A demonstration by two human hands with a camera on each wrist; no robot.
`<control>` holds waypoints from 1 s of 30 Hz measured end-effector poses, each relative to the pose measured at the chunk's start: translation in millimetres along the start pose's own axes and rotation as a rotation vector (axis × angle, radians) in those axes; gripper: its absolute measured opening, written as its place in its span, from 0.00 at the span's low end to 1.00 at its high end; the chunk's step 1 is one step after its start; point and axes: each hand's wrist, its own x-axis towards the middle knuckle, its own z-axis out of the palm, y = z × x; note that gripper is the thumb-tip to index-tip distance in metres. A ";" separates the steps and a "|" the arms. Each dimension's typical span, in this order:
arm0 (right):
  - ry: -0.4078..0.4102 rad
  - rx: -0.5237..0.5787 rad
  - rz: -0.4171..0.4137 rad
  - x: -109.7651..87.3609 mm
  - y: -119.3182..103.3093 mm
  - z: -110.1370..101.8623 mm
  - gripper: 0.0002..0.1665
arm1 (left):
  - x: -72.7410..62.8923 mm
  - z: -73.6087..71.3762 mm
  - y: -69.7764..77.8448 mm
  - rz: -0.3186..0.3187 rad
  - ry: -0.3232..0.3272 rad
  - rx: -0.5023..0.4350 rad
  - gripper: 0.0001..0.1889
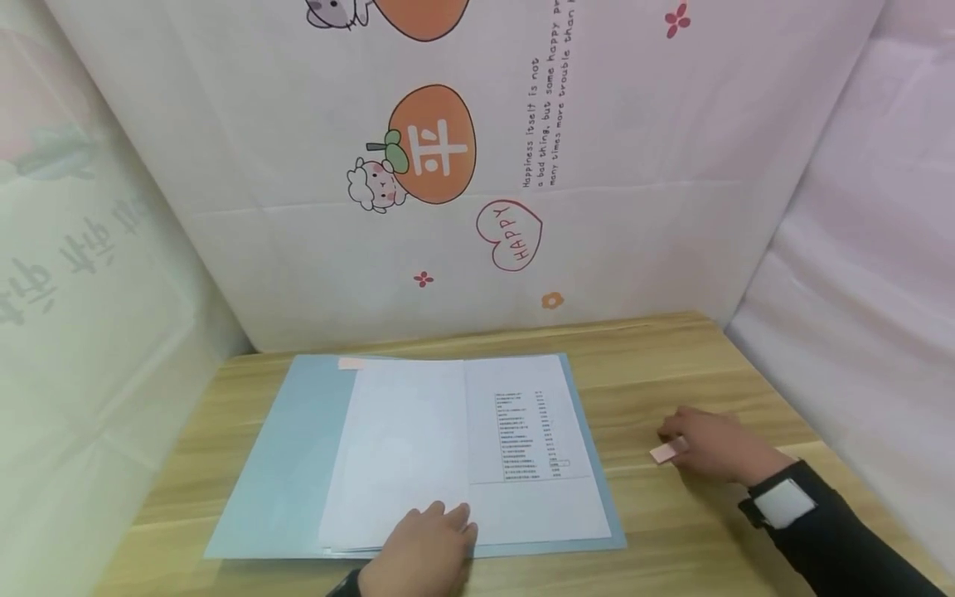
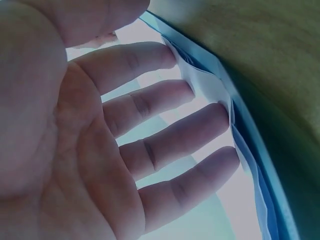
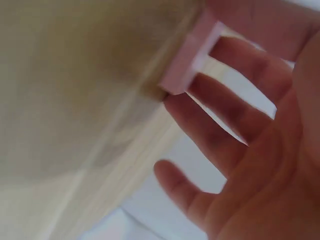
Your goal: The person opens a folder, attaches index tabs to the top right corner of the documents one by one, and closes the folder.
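A light-blue folder (image 1: 279,473) lies spread on the table with white sheets inside. The right-hand sheet (image 1: 533,506) carries a printed list; the sheet (image 1: 406,439) beside it looks blank. A pink sticky tab (image 1: 351,363) sits at the top left of the blank sheet. My left hand (image 1: 424,549) rests at the lower edge of the sheets, fingers extended, with fingertips along the paper edges (image 2: 207,82) in the left wrist view. Right of the folder, my right hand (image 1: 705,444) pinches a small pink pad of sticky notes (image 3: 190,57) between thumb and fingers, low over the table.
The wood-grain table (image 1: 634,365) extends around the folder. A white cloth with cartoon prints (image 1: 298,249) hangs behind it, with more pale cloth (image 1: 880,274) along both sides. A black band with a white device (image 1: 783,502) is on the right wrist.
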 end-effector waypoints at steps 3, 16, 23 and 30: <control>0.014 0.046 0.036 -3.6 4.3 3.7 0.06 | -0.5 0.4 -1.2 0.002 -0.003 -0.014 0.15; 0.046 0.132 0.098 -3.9 -20.6 1.7 0.14 | -0.9 -6.3 -4.2 0.013 -0.023 -0.074 0.12; 0.077 0.192 0.042 15.7 -80.7 -13.2 0.11 | 1.3 -17.1 -3.7 0.039 0.021 -0.119 0.09; 0.151 0.233 -0.113 30.8 -140.8 -19.0 0.11 | 8.5 -26.4 -0.7 0.060 0.152 -0.248 0.12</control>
